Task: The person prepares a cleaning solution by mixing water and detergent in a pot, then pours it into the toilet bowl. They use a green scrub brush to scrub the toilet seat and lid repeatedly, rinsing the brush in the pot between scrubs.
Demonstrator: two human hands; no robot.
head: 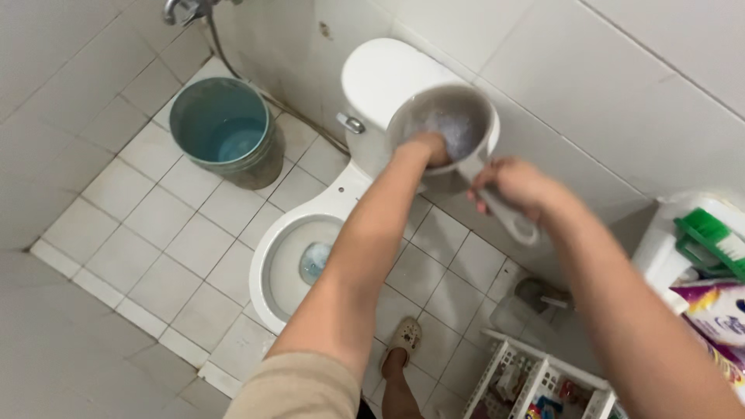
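Right hand (508,185) grips the white plastic dipper (446,124) by its handle; left hand (429,147), apparently closed, scrubs inside—hold it steady.

Both bare arms stretch forward, raised in front of the toilet tank (384,77). The left hand (431,147) is thrust into the mouth of a white dipper (446,120) held just before the tank, its fingers hidden inside. The right hand (508,186), a little right of the tank, has its grip curled shut around the dipper's handle, wrist slightly bent.
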